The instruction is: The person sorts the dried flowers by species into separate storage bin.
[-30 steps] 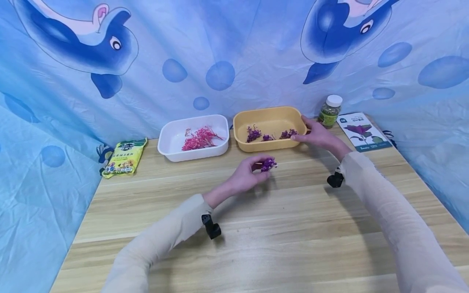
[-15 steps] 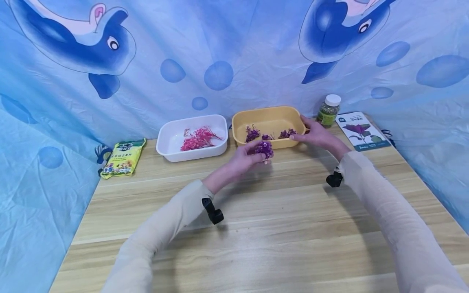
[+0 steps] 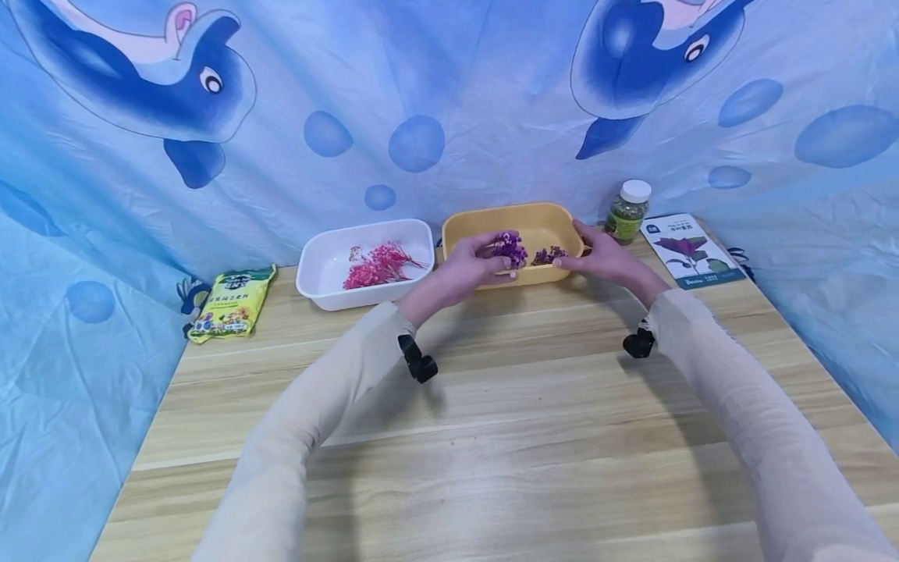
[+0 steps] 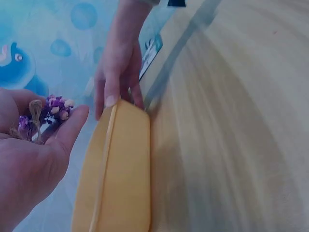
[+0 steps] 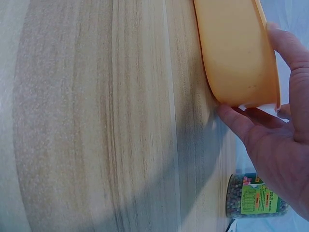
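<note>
My left hand pinches a small bunch of purple dried flowers over the near side of the yellow tub. In the left wrist view, a twine tie shows around the bunch's stems. A second purple bunch lies in the tub, to the right; the left hand hides the tub's left part. My right hand grips the tub's right end, thumb on the near rim. From the right wrist, its fingers touch the tub's end wall near the table.
Left of the yellow tub stands a white tub with pink dried flowers. A yellow packet lies at the far left. A white-lidded jar and a seed packet with a flower picture are at the right. A blue curtain hangs behind.
My left hand has carried the purple bunch from above the table in front, forward and over the yellow tub. My right hand has stayed on the tub's right end.
</note>
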`<action>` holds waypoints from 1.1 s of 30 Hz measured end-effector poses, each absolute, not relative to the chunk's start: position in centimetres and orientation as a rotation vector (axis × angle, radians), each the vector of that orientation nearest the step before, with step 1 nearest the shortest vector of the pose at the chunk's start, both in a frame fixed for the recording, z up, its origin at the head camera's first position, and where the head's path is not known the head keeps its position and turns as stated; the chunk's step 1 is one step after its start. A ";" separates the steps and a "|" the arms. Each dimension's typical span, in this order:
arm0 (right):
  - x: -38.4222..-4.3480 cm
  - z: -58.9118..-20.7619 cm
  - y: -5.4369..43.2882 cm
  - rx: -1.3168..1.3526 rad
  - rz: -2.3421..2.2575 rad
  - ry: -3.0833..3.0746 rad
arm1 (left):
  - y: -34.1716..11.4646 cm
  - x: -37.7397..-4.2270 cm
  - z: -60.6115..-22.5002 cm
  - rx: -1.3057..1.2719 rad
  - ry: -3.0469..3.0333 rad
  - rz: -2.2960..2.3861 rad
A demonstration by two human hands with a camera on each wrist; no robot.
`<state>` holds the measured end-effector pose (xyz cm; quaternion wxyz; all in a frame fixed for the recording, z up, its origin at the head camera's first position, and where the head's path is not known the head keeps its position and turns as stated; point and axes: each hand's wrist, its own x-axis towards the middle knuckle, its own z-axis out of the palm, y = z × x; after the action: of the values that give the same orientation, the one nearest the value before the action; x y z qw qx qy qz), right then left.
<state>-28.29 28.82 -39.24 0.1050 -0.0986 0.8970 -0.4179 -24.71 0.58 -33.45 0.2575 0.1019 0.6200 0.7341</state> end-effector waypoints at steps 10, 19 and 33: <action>-28.1 -39.2 29.2 -0.297 -1.239 2.649 | 1.9 -28.2 -32.9 0.314 1.849 1.893; -28.1 -39.1 28.9 -0.277 -1.225 2.648 | 2.5 -31.1 -32.4 0.463 2.097 1.514; -28.0 -38.9 28.7 -0.294 -1.222 2.651 | 4.1 -35.0 -30.2 0.458 2.142 1.560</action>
<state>-27.99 28.69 -38.86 0.1035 -0.0997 0.8987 -0.4143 -35.00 4.08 -30.17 0.2243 0.1660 0.7762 0.5654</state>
